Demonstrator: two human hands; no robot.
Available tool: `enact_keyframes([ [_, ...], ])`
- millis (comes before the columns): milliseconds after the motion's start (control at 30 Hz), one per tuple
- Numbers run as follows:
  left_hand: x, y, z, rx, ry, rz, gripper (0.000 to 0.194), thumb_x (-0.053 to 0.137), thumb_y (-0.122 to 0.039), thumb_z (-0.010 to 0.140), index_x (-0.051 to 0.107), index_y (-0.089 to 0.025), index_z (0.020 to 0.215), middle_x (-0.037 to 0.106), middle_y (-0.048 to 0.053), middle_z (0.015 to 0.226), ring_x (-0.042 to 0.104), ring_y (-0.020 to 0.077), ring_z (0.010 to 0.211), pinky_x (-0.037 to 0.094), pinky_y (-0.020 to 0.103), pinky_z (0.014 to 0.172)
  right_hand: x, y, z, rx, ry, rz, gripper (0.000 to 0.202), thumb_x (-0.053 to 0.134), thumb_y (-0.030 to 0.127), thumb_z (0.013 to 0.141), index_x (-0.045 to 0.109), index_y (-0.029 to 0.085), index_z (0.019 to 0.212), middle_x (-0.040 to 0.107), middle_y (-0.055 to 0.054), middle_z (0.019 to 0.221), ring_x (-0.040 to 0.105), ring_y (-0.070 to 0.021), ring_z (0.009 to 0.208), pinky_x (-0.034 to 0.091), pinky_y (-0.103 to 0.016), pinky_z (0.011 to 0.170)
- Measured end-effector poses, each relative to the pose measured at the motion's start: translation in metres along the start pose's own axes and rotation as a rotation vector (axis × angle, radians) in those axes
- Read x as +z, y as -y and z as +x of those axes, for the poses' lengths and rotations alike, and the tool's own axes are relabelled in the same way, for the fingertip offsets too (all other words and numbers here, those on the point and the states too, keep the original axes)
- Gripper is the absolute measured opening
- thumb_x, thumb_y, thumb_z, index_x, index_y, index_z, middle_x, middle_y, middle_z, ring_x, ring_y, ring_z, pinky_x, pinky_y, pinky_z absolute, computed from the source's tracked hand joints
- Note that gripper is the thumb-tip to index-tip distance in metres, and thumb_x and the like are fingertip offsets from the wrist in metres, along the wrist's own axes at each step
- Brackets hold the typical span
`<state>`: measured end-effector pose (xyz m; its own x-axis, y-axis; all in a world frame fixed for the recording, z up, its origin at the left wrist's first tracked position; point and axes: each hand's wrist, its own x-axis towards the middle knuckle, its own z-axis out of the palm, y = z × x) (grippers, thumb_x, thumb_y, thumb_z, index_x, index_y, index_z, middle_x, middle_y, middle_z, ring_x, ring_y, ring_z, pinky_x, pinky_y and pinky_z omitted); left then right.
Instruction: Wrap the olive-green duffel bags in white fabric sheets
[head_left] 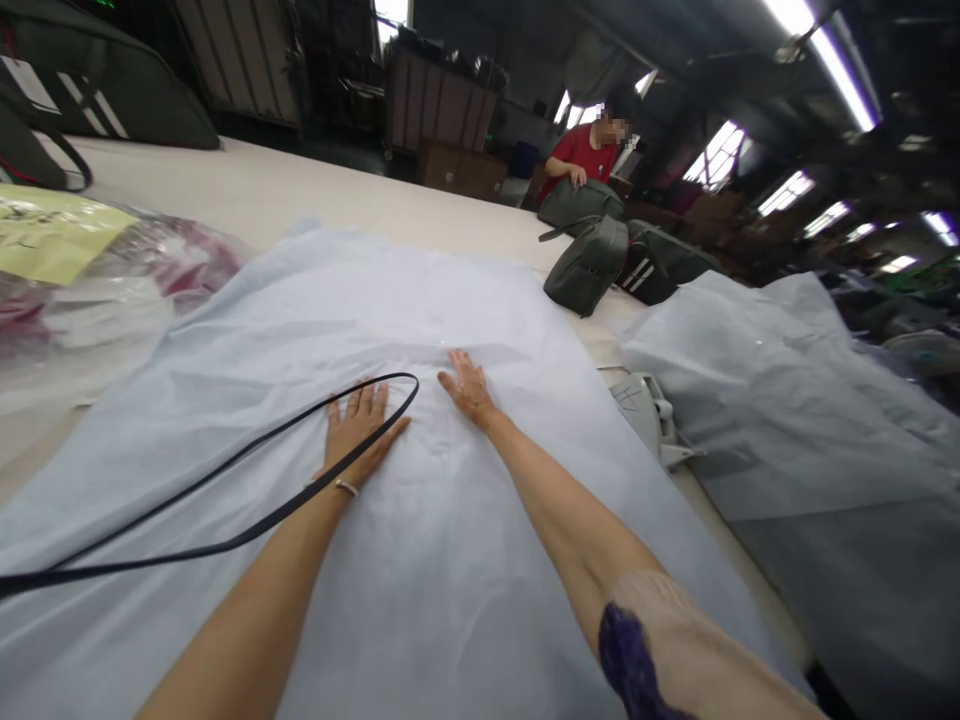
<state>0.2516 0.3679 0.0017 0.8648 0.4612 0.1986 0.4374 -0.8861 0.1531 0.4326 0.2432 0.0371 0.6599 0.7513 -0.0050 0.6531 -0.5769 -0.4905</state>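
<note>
A large sheet of thin, pale bluish-white material [465, 560] lies spread over the table in front of me, lightly wrinkled. My left hand [360, 430] rests flat on it, fingers stretched out, with a bracelet at the wrist. To the right and slightly farther off, my right hand [470, 388] also presses flat on the sheet, fingers spread. Neither holds anything. A looped black strap [247, 530] comes in from the left edge and passes in front of my left hand and wrist, hiding part of them.
Clear plastic bags with a yellow label [60, 235] lie at left. Dark green bags [127, 85] stand at the far left, and more green bags [589, 265] at the far right near a person in red [585, 150]. Another pale sheet [810, 400] covers a sewing machine's surroundings [645, 410] on the right.
</note>
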Motion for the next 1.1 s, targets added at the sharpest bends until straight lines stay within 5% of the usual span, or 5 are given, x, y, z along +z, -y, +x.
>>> enact_keyframes([
  [200,-0.009,0.000,0.003,0.011,0.052,-0.043,0.064,0.031,-0.050,0.097,0.031,-0.009,0.146,0.023,0.020,0.157,0.019,0.0335,0.145,0.009,0.064,0.114,-0.046,0.033,-0.142,-0.273,0.130,0.062,0.058,0.029,0.052,0.100,0.029,0.022,0.149,0.029,-0.005,0.158,0.015,-0.0198,0.148,0.007,-0.047,0.121],
  [400,-0.040,-0.008,-0.027,0.154,0.025,-0.056,0.056,0.038,-0.045,0.096,0.038,-0.011,0.141,0.031,0.020,0.154,0.026,0.0324,0.143,0.022,0.057,0.114,-0.023,0.010,-0.288,-0.440,0.337,-0.058,0.070,0.043,0.055,0.095,0.021,0.020,0.152,0.029,-0.010,0.157,0.017,-0.0243,0.148,0.008,-0.053,0.122],
  [733,-0.040,-0.100,-0.271,0.422,0.032,-0.084,0.060,0.041,-0.042,0.095,0.028,-0.019,0.149,0.042,0.010,0.150,0.038,0.0264,0.138,0.025,0.050,0.115,-0.012,-0.018,-0.290,-0.401,0.177,0.250,0.049,0.042,0.041,0.098,0.044,0.019,0.141,0.044,-0.012,0.149,0.032,-0.0211,0.143,0.022,-0.050,0.120],
  [867,-0.035,-0.108,-0.290,0.399,0.009,-0.029,0.060,0.046,-0.039,0.093,0.029,-0.021,0.148,0.040,0.010,0.151,0.038,0.0279,0.138,0.021,0.054,0.116,-0.036,-0.018,-0.317,-0.401,0.041,0.353,0.041,0.045,0.034,0.098,0.052,0.018,0.134,0.055,-0.012,0.140,0.042,-0.0197,0.137,0.028,-0.047,0.118],
  [1100,-0.061,-0.122,-0.295,0.483,0.039,-0.157,0.056,0.061,-0.047,0.087,0.047,-0.023,0.135,0.049,0.011,0.144,0.048,0.0288,0.130,0.039,0.047,0.106,-0.043,-0.020,-0.363,-0.459,0.171,0.266,0.055,0.071,0.043,0.081,0.057,0.018,0.128,0.057,-0.014,0.137,0.046,-0.0259,0.134,0.029,-0.051,0.117],
])
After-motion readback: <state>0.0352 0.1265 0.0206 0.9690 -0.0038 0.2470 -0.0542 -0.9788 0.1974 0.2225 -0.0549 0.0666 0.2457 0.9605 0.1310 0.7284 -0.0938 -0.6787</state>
